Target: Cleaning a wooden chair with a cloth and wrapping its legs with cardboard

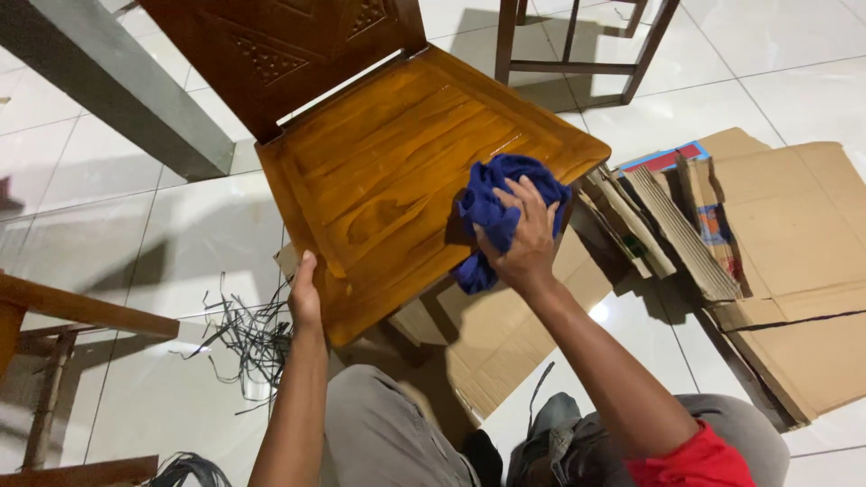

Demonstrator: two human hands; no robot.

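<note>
Pressing down on a crumpled dark blue cloth [502,215], right hand [523,236] spread with fingers splayed across the fabric, palm clamped on the bundle near the front right corner of a glossy orange-brown wooden chair seat [397,180]

Gripping the near left edge of that same seat, left hand [304,293] with thumb up over the rim and fingers curled out of sight underneath, closed on the wood

Lying between the two hands, seat tilted and turned cornerwise, carved dark brown chair back [280,45] rising away toward the top of the view; cloth resting wholly on the seat's right side, part of it hanging over the near edge, well apart from the left hand

Resting beneath and to the right of the seat, flattened brown cardboard sheets [794,261] spread over the white tiled floor [180,243], some folded and stacked just beside the seat's corner

Scattered on the tiles near the left hand, thin black strips [248,334] in a loose tangle

Showing at the bottom, grey trousered knees [379,433] and a red sleeve edge [695,460]

Standing at the top, dark wooden frame legs [577,45] of another piece of furniture
</note>
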